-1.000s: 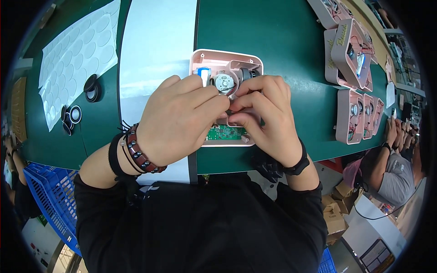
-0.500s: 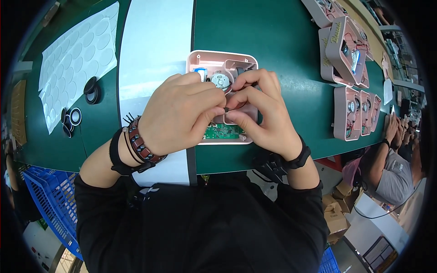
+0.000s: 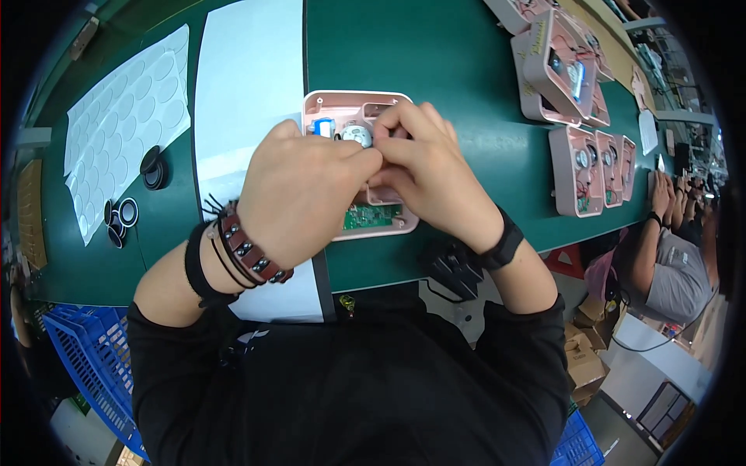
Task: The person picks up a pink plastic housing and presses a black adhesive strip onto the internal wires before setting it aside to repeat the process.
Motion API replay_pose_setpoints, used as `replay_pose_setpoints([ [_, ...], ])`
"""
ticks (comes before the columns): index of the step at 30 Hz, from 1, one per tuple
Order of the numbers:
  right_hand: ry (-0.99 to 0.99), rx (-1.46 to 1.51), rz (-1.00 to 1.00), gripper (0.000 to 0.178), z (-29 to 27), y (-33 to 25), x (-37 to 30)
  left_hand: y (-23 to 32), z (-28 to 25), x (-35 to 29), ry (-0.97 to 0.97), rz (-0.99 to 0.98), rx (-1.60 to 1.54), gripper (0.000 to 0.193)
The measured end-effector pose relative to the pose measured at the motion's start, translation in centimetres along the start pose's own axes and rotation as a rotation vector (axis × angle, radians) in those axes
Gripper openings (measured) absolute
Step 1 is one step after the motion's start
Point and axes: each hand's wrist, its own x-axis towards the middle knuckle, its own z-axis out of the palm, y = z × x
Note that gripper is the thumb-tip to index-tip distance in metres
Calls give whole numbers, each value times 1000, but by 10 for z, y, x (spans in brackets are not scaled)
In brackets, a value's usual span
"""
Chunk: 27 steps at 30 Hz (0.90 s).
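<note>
A pink plastic housing (image 3: 359,97) lies on the table in front of me. Inside it are a round silver speaker-like part (image 3: 358,134), a blue-wrapped cylindrical part (image 3: 322,126) and a green circuit board (image 3: 371,217). My left hand (image 3: 305,189) is closed over the housing's middle, thumb and forefinger pressed together. Against it, my right hand (image 3: 430,163) is closed too, fingers curled and pinching. Their fingertips meet just below the silver part. Whatever they pinch is hidden behind the knuckles; a small black connector on a thin wire showed there half a second ago.
More pink housings (image 3: 576,171), some stacked, stand at the right with parts inside. To the left lie a white strip (image 3: 249,74), a sheet of round stickers (image 3: 128,116) and black rings (image 3: 154,168). A blue crate (image 3: 93,365) sits below; another person (image 3: 678,260) works at far right.
My view has shifted, so the table and housing appear farther left. My hands have moved a little up over the housing, and the small black connector has gone out of sight between them.
</note>
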Motion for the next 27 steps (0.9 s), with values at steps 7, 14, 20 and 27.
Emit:
replay_pose_setpoints([
  [7,275,-57,-68,29,-12,5,-1,7,-6,-9,144,95,422,13],
  [14,155,-576,-325,31,13,-27,-49,22,-25,-51,327,-35,224,40],
  [20,523,-545,-188,16,-81,-19,-86,-10,-23,-80,95,-185,201,65],
  [27,542,-991,299,24,-235,117,-178,-26,-1,-92,-238,-120,196,82],
])
